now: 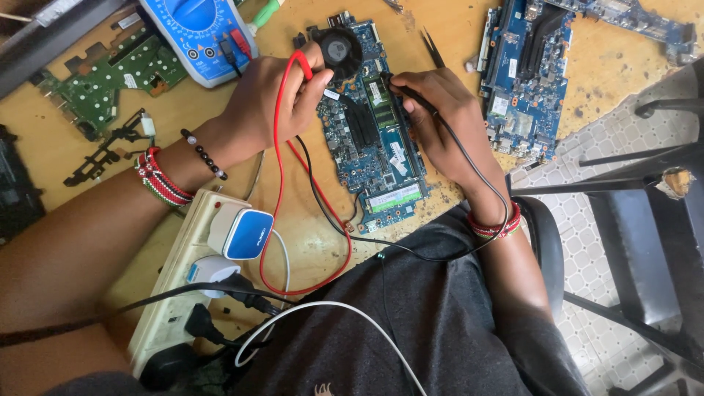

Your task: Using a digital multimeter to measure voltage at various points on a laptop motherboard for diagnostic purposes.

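A: From the head camera, your left hand (275,95) is closed around the red plastic test probe (302,64), fingers wrapped on its shaft, tip down beside the round black cooling fan (339,48) at the top of the blue laptop circuit board (374,121).

B: And my right?

A: Your right hand (440,121) pinches the slim black test probe (400,86) like a pen, fingers clenched near the tip, which I judge gives you finer aim among the small parts. The board lies flat on the worn wooden workbench (308,213), between your hands, so both can brace on it.

B: Where do the leads run?

A: The red lead (279,183) loops down toward your lap; the black one (411,253) crosses your dark shirt. The blue multimeter (198,33) sits above your left hand, within glance. A cream power strip (176,293) lies by your left forearm, a second blue board (524,73) to the right.
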